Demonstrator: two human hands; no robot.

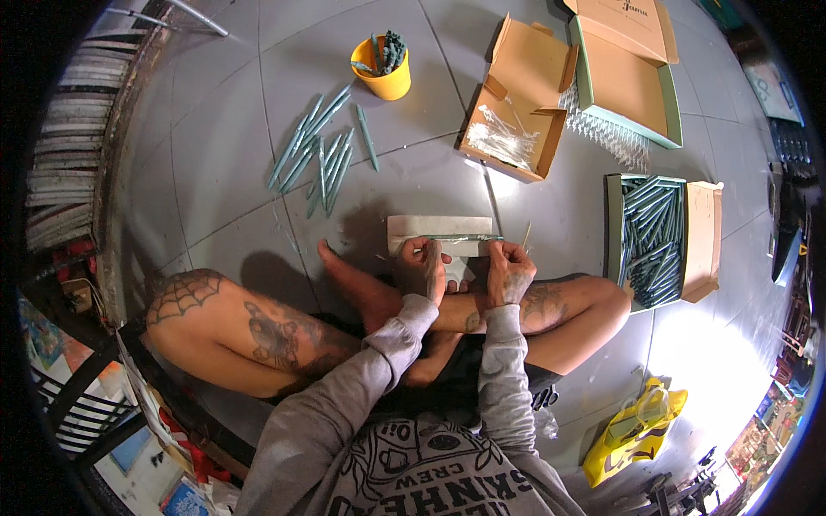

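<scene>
Where we're gripping: left hand [423, 265] + right hand [509, 270] pinching teal stick [458, 237]
Sweatshirt [379, 434], box lid [626, 36]: showing dark lettering

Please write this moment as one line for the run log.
left hand: at left end of teal stick; right hand: at its right end; by stick: pale block; around: loose sticks, yellow cup, open boxes

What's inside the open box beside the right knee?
A heap of dark green sticks lies in the box. The sticks cover its bottom, so anything beneath them can't be seen.
</scene>
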